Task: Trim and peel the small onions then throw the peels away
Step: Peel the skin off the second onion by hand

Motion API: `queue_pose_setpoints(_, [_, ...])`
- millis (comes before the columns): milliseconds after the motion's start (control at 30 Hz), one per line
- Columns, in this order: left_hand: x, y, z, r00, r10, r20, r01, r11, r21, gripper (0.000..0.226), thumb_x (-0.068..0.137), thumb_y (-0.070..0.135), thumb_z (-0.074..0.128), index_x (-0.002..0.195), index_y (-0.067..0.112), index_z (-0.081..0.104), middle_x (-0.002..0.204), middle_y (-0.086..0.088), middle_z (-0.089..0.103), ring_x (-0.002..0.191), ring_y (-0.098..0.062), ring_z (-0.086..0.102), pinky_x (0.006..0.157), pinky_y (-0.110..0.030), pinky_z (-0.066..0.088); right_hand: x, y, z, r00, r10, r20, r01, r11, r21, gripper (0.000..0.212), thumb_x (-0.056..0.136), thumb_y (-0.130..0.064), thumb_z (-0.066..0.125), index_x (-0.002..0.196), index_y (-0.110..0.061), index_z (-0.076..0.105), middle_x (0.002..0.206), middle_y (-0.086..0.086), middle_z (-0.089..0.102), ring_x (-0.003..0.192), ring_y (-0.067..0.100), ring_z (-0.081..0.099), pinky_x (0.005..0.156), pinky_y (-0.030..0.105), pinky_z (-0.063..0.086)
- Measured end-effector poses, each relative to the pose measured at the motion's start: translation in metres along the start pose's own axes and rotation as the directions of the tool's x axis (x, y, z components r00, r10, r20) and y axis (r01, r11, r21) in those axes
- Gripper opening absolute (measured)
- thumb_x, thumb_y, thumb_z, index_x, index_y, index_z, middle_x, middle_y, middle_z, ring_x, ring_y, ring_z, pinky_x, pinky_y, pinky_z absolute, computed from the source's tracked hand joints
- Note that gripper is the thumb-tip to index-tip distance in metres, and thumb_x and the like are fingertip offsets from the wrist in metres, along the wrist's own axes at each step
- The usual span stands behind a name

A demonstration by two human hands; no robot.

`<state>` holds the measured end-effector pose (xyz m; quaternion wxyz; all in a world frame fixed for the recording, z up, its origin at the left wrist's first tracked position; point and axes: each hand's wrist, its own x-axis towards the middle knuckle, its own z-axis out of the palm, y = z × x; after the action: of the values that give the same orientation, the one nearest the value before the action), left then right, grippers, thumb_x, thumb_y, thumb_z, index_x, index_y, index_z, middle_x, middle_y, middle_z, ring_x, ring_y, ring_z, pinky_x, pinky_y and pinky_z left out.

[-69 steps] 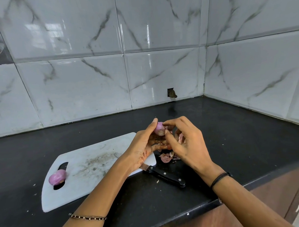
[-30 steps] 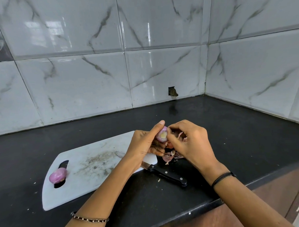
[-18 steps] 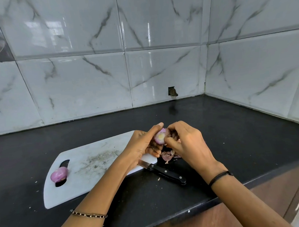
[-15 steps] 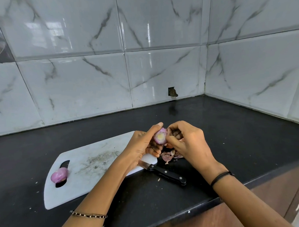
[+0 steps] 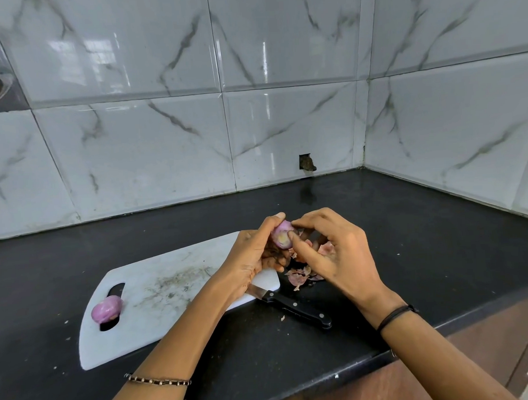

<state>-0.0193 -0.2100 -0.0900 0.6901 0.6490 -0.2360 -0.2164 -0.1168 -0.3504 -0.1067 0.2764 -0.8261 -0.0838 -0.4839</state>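
My left hand (image 5: pixel 253 254) holds a small pink onion (image 5: pixel 282 236) above the right end of the white cutting board (image 5: pixel 158 295), its pale trimmed end facing me. My right hand (image 5: pixel 334 254) pinches the onion's skin with thumb and forefinger. Loose peels (image 5: pixel 299 277) lie on the black counter under my hands. A second small onion (image 5: pixel 105 309), peeled and purple, rests by the board's handle hole at the left. A black-handled knife (image 5: pixel 294 307) lies half on the board's right corner, handle toward me.
The black counter (image 5: pixel 424 238) runs into a corner of marble-tiled walls at the back right. Its front edge (image 5: pixel 414 341) passes under my right wrist. A small dark hole (image 5: pixel 306 163) sits in the back tile.
The onion has turned in my left hand, and its pale cut end now faces me. My right fingers have shifted on the skin. More peels lie under my hands.
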Motion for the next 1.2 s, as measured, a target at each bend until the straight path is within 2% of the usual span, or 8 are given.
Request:
queue_pose_setpoints(133, [0.0004,-0.0014,0.0001,1.0,0.027,-0.009,-0.027,1.0,-0.01,0.048,0.094,0.048,0.064,0.076,0.005,0.075,0.071,-0.016,0.069,0.058,-0.022,0.063,0.053,-0.026,0.055,0.0008,0.0044,0.0031,1.0,-0.002,-0.019,0.002,1.0,-0.007,0.023,0.086,-0.019,0.083,0.106,-0.009,0.078,0.102,-0.002,0.069,0.094,0.006,0.066,0.083,0.013,0.05])
queue_pose_setpoints(267, [0.0015,-0.0025,0.0001,0.999,0.05,-0.014,-0.05,0.999,-0.009,0.044,0.094,0.046,0.064,0.076,0.009,0.079,0.075,-0.018,0.071,0.061,-0.022,0.066,0.056,-0.025,0.056,0.001,0.0054,0.0046,0.998,0.037,-0.053,-0.036,0.999,0.033,0.015,0.085,-0.013,0.083,0.1,-0.01,0.081,0.096,-0.004,0.071,0.089,0.007,0.067,0.078,0.009,0.048])
queue_pose_setpoints(467, [0.0019,-0.0031,0.0,0.999,0.047,0.008,-0.047,0.999,-0.01,0.05,0.095,0.047,0.062,0.089,0.0,0.078,0.08,-0.018,0.073,0.064,-0.02,0.068,0.062,-0.026,0.058,0.0008,0.0055,0.0056,0.991,0.131,0.032,-0.133,0.988,0.08,0.006,0.09,-0.011,0.077,0.095,-0.011,0.075,0.092,-0.005,0.066,0.081,0.01,0.065,0.07,0.011,0.049])
queue_pose_setpoints(600, [0.0018,-0.0023,0.0019,0.999,0.046,0.001,-0.046,0.997,-0.065,0.049,0.098,0.047,0.06,0.082,0.005,0.079,0.08,-0.02,0.073,0.068,-0.022,0.071,0.067,-0.028,0.061,0.0006,0.006,0.0089,0.983,0.137,0.119,-0.14,0.99,0.023,0.006,0.094,-0.018,0.071,0.1,-0.016,0.069,0.094,-0.01,0.059,0.082,0.011,0.06,0.069,0.023,0.051])
queue_pose_setpoints(833, [0.0012,-0.001,0.0023,0.998,0.052,0.018,-0.05,0.994,-0.1,0.048,0.1,0.045,0.056,0.086,0.006,0.08,0.082,-0.019,0.074,0.069,-0.02,0.072,0.068,-0.028,0.062,0.0017,0.0017,0.0042,0.989,0.146,0.003,-0.146,0.988,0.051,0.023,0.088,-0.029,0.08,0.102,-0.017,0.066,0.094,-0.009,0.064,0.084,0.011,0.063,0.069,0.01,0.045])
queue_pose_setpoints(933, [0.0015,-0.0017,0.0019,0.998,0.055,0.012,-0.054,0.993,-0.108,0.046,0.1,0.043,0.056,0.091,0.005,0.079,0.084,-0.022,0.074,0.072,-0.021,0.073,0.068,-0.028,0.062,0.0015,0.003,0.0045,0.997,0.083,0.0,-0.083,0.996,0.024,0.018,0.092,-0.022,0.076,0.108,-0.014,0.073,0.096,-0.008,0.067,0.087,0.009,0.064,0.073,0.009,0.046])
queue_pose_setpoints(1033, [0.003,-0.0043,0.0006,0.998,0.055,0.02,-0.052,0.993,-0.105,0.045,0.1,0.043,0.057,0.095,0.003,0.079,0.09,-0.025,0.075,0.077,-0.023,0.074,0.073,-0.03,0.063,0.0013,0.0053,0.0044,0.998,0.049,-0.029,-0.05,0.999,-0.01,0.013,0.092,-0.017,0.075,0.104,-0.013,0.077,0.094,-0.005,0.069,0.084,0.008,0.065,0.075,0.011,0.049])
queue_pose_setpoints(1200, [0.0016,-0.006,0.0031,0.993,0.109,0.044,-0.108,0.994,-0.01,0.041,0.098,0.041,0.059,0.098,0.006,0.08,0.088,-0.02,0.077,0.077,-0.023,0.075,0.074,-0.028,0.061,0.0001,0.0049,0.0035,0.988,0.15,-0.044,-0.15,0.989,0.009,0.013,0.086,-0.028,0.076,0.092,-0.016,0.076,0.085,-0.01,0.067,0.077,0.004,0.063,0.069,0.011,0.048])
